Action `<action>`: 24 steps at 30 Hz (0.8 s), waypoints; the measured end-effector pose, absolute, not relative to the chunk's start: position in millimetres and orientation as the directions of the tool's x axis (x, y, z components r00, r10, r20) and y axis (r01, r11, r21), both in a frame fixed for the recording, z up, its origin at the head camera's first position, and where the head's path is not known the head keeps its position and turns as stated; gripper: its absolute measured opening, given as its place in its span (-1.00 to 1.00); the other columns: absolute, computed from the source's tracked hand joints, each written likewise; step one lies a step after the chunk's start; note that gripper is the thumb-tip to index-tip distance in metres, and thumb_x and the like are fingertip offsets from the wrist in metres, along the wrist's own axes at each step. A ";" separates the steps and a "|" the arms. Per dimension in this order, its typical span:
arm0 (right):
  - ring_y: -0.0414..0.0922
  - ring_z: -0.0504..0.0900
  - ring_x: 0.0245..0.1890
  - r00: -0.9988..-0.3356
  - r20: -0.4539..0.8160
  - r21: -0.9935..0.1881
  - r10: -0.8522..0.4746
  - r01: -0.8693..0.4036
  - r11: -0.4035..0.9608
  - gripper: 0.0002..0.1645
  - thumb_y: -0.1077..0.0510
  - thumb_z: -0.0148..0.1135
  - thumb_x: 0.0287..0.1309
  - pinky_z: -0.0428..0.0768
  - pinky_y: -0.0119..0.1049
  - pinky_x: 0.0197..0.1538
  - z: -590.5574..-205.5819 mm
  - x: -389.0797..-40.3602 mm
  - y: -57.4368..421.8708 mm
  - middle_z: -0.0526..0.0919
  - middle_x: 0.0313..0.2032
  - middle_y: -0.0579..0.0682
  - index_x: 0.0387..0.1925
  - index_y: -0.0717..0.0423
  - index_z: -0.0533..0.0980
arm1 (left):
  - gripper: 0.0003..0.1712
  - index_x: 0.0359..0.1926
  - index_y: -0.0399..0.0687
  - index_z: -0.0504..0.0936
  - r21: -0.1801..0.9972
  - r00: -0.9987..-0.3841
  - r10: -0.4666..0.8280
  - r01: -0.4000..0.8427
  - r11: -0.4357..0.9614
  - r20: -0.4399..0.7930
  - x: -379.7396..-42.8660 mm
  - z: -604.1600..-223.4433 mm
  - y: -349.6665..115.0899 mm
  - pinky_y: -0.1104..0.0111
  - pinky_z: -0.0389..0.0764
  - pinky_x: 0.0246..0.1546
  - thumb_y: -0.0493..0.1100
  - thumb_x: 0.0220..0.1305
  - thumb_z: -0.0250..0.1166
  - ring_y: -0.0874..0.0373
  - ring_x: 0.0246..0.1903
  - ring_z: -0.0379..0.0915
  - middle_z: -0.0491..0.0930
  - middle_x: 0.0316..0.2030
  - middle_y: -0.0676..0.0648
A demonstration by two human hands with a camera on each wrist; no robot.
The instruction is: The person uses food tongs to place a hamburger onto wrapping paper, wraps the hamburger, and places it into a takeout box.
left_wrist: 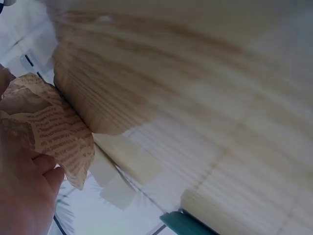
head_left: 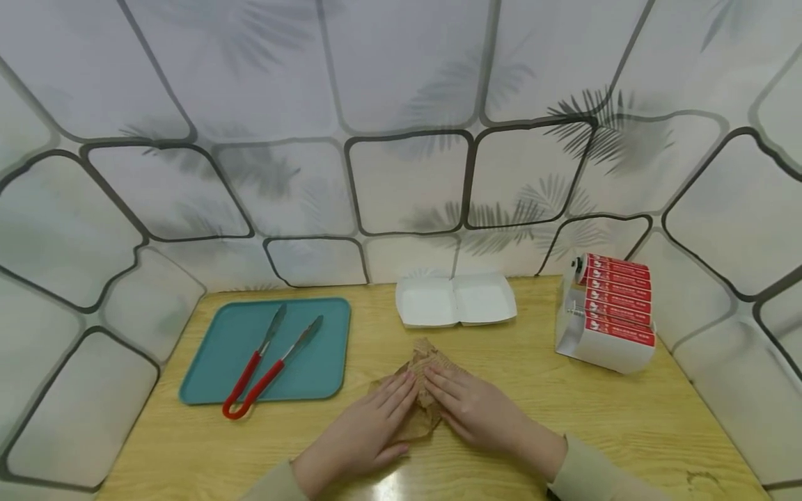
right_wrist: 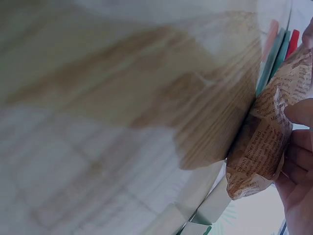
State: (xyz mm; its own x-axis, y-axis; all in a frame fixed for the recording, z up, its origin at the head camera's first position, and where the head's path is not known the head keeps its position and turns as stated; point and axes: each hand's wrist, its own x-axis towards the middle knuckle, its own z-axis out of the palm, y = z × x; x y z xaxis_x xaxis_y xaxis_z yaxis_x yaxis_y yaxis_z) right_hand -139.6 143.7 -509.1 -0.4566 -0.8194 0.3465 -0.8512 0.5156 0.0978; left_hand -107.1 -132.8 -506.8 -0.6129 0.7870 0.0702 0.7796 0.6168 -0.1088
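A crumpled brown wrapping paper [head_left: 426,410] printed with lines of text lies on the table between the two hands. It is bunched up into a folded bundle, and whether it has something inside is hidden. My left hand [head_left: 370,428] presses on its left side with straight fingers, the thumb spread away toward the table. From the right, my right hand [head_left: 479,410] lays extended fingers on the paper. The fingertips of both hands come close together at the bundle's top. In the right wrist view the printed paper [right_wrist: 261,147] bulges beside the fingers.
On the left, tongs with red handles [head_left: 257,383] lie across a teal tray [head_left: 207,369]. An opened white paper box [head_left: 429,303] sits behind the bundle. A white holder [head_left: 601,351] with several red-labelled rolls or packs [head_left: 617,306] stands at right. A patterned wall closes off the back.
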 end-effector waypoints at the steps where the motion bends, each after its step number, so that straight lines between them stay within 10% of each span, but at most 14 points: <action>1: 0.02 0.59 0.42 -0.460 0.339 0.094 -0.820 -0.851 0.516 -0.30 0.01 0.45 0.28 0.61 -0.09 0.43 -509.4 -139.2 143.6 0.56 0.44 0.14 0.37 0.22 0.55 | -0.02 0.65 -0.24 0.15 -0.114 -0.608 0.790 0.782 0.613 0.075 -106.3 -507.0 -134.4 0.20 0.29 0.64 0.35 0.57 0.08 -0.07 0.65 0.10 0.13 0.66 -0.24; 10: 0.03 0.54 0.47 -0.481 0.310 0.069 -0.820 -0.849 0.524 -0.27 0.02 0.41 0.32 0.58 -0.09 0.47 -510.6 -137.2 143.7 0.49 0.49 0.14 0.42 0.23 0.50 | -0.23 0.57 -0.13 0.38 -0.276 -0.480 0.864 0.818 0.504 0.153 -101.3 -509.1 -156.9 0.27 0.44 0.54 0.17 0.54 0.21 0.05 0.55 0.33 0.37 0.56 -0.14; 16: 0.04 0.51 0.49 -0.494 0.297 0.050 -0.817 -0.846 0.530 -0.26 0.02 0.39 0.33 0.56 -0.08 0.48 -509.6 -136.6 144.0 0.46 0.51 0.15 0.44 0.23 0.48 | -0.48 0.51 -0.03 0.47 -0.385 -0.377 0.910 0.824 0.415 0.173 -99.2 -504.4 -175.3 0.31 0.49 0.49 -0.06 0.73 -0.14 0.12 0.49 0.42 0.48 0.50 -0.04; 24: 0.04 0.52 0.48 -0.493 0.283 0.050 -0.823 -0.849 0.526 -0.27 0.02 0.38 0.34 0.57 -0.08 0.47 -506.4 -137.7 146.6 0.47 0.50 0.15 0.44 0.23 0.48 | -0.26 0.28 0.00 0.68 -0.456 -0.243 0.930 0.819 0.349 0.275 -102.6 -504.4 -185.8 0.37 0.65 0.32 -0.26 0.76 -0.50 0.22 0.27 0.64 0.71 0.26 0.02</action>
State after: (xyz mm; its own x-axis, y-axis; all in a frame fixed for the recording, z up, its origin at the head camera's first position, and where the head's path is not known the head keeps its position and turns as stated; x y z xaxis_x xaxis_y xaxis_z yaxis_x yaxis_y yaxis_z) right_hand -137.7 146.6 -506.4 -0.4929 -0.8229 0.2827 -0.8492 0.5257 0.0497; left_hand -102.6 -185.8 -504.4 -0.2432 0.9302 0.2750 0.8189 0.3489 -0.4558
